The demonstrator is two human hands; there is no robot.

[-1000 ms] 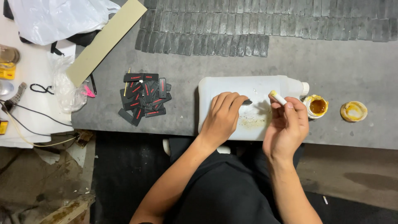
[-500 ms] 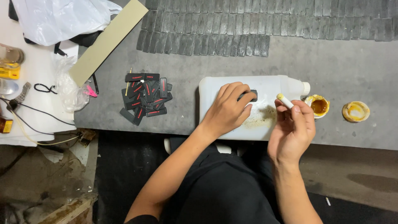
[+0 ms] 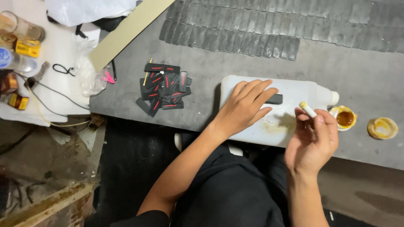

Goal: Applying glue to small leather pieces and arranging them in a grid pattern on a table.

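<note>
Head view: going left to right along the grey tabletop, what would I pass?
Pile of black strips with red marks → left hand on a white jug lying flat → right hand holding a small stick → open pot of amber paste → its lid.

Left hand on black strip, right hand with small stick.

Pile of black red-striped pieces, grey strip rows, clear plastic bag, cardboard strip
</note>
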